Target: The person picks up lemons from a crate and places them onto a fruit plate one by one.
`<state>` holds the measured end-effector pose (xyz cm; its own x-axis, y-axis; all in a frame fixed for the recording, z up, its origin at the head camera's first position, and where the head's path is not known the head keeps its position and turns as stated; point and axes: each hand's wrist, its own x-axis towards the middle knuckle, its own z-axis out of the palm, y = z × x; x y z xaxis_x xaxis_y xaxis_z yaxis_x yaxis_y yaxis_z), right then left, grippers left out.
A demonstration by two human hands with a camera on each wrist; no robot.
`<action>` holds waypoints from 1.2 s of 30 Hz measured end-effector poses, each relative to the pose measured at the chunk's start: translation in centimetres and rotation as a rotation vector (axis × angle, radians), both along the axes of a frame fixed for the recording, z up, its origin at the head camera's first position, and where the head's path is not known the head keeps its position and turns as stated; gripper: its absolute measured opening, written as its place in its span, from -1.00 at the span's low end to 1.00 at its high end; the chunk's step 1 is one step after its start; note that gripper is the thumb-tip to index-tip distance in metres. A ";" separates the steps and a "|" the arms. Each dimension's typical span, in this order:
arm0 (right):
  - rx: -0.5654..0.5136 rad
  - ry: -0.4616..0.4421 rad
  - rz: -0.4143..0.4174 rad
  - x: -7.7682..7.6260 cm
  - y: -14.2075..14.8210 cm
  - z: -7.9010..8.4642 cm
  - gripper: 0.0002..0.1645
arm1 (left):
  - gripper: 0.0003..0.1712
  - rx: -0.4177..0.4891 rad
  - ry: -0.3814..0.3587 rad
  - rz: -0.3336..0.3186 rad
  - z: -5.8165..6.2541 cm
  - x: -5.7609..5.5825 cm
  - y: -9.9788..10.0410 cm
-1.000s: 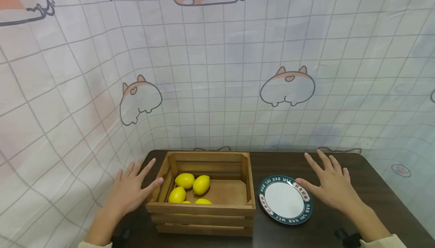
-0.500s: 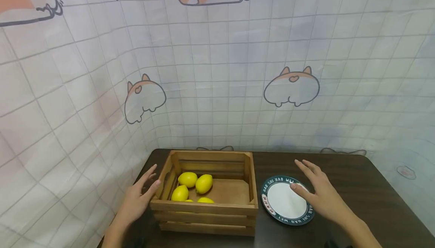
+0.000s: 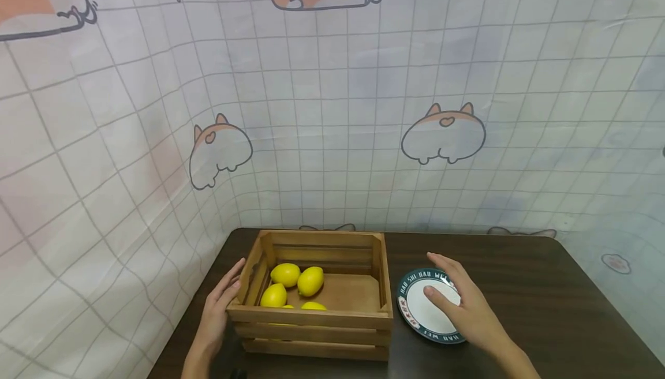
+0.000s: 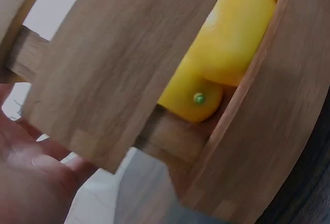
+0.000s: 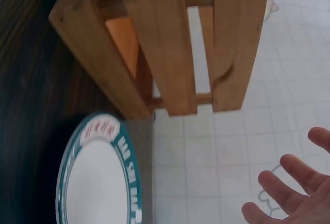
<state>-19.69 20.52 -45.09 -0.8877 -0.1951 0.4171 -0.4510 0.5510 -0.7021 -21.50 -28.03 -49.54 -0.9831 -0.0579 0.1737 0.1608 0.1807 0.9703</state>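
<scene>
A slatted wooden crate (image 3: 312, 318) stands left of the middle of the table, with several yellow lemons (image 3: 285, 275) in its left half. Along the crate's left wall lies my left hand (image 3: 212, 313), fingers extended, fingertips right at the top edge. The left wrist view shows that hand (image 4: 36, 167) beside the slats (image 4: 118, 64), and lemons (image 4: 229, 33) through the gap. Over the right part of a round white plate (image 3: 425, 316) with a green lettered rim, my right hand (image 3: 473, 312) hovers with fingers extended and thumb apart. It holds nothing.
The dark wooden table (image 3: 540, 286) extends to the right of the plate. Behind it and along the left hangs a white grid-patterned cloth (image 3: 332, 154) with cartoon dogs. In the right wrist view the plate (image 5: 98, 183) sits close beside the crate's end (image 5: 165, 49).
My left hand has come in to the right, up to the crate's left wall. My right hand has moved left over the plate. The crate, lemons and plate stay put.
</scene>
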 end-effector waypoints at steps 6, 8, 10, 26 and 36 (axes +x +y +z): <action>-0.057 0.034 0.027 -0.3 -1.5 0.0 -0.30 | -0.42 0.091 0.017 -0.047 -1.0 -0.6 0.1; -0.089 0.039 0.061 -0.4 -1.9 0.1 -0.32 | -0.40 0.106 0.027 -0.062 -1.2 -0.8 0.2; -0.117 0.039 0.095 -0.5 -2.4 0.3 -0.33 | -0.39 0.121 0.031 -0.078 -1.5 -0.9 0.3; -0.137 -0.040 0.243 -1.7 -7.5 2.5 -0.37 | -0.37 0.159 0.069 -0.072 -2.3 -0.9 0.7; -0.200 -0.093 0.348 -3.4 -9.8 5.1 -0.36 | -0.36 0.184 0.093 -0.088 -2.2 -1.3 0.8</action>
<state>-23.05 10.70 -40.02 -0.8187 -0.4137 0.3982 -0.5159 0.2255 -0.8265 -22.76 -27.23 -51.72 -0.9659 -0.0119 0.2586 0.2588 -0.0165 0.9658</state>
